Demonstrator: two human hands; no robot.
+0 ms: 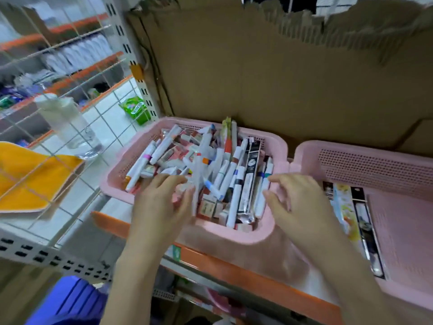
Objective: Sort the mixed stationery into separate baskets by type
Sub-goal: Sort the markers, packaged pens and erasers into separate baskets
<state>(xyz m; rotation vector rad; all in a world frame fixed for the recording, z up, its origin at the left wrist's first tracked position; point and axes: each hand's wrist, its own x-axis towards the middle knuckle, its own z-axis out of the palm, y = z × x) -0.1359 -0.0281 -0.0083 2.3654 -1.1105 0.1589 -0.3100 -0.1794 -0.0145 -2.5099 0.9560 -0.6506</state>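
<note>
my left hand (164,198) is down in the near left part of the full pink basket (280,146), fingers curled around a long white marker (195,184) that i hold near its lower end; motion blur keeps me from telling how firm the hold is. my right hand (295,195) hovers over the basket's near right corner, fingers loosely bent and spread, holding nothing that i can see.

the marker stands steeply, its long axis running from my palm at the near rim up and away toward the basket's far wall, tilted a little right; its free end, with an orange band, rises above the heap.

the heap is the risk. markers, small eraser boxes (208,206) and packaged pens (249,184) lie crossed over each other, mostly pointing near-to-far. pulling my marker out at a slant could drag its neighbours along and tip them over the near rim onto the orange shelf edge (234,270), or off it. a loose grip at one end could also let it swing and slip.

the second pink basket (398,160) sits just beside, at the right, with a few flat packaged items (351,219) lying along its left side.
</note>
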